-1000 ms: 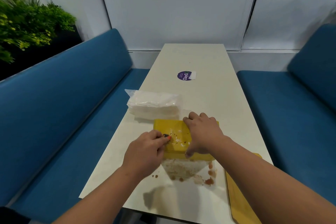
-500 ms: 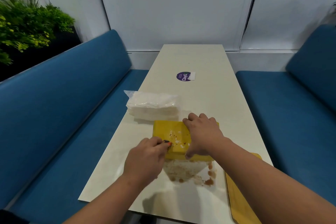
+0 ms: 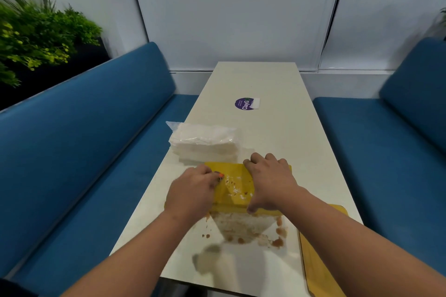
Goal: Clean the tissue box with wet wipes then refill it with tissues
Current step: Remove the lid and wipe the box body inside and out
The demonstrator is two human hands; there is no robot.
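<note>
The yellow tissue box (image 3: 233, 188) lies flat on the white table (image 3: 272, 132), its top speckled with brown and white stains. My right hand (image 3: 270, 181) grips the box's right part, fingers curled over the far edge and thumb on the near side. My left hand (image 3: 193, 190) rests on the box's left part with fingers curled and thumb against the forefinger. Whatever is under it is hidden, and no wipe shows. A clear pack of white tissues (image 3: 202, 142) lies just behind the box.
A brown smeared patch (image 3: 243, 226) marks the table right in front of the box. A flat yellow lid (image 3: 321, 251) lies at the near right edge. A purple sticker (image 3: 245, 103) sits farther back. Blue benches (image 3: 84, 152) flank the table.
My left hand has slid a little away from me along the box top. The right hand and the box have stayed in place.
</note>
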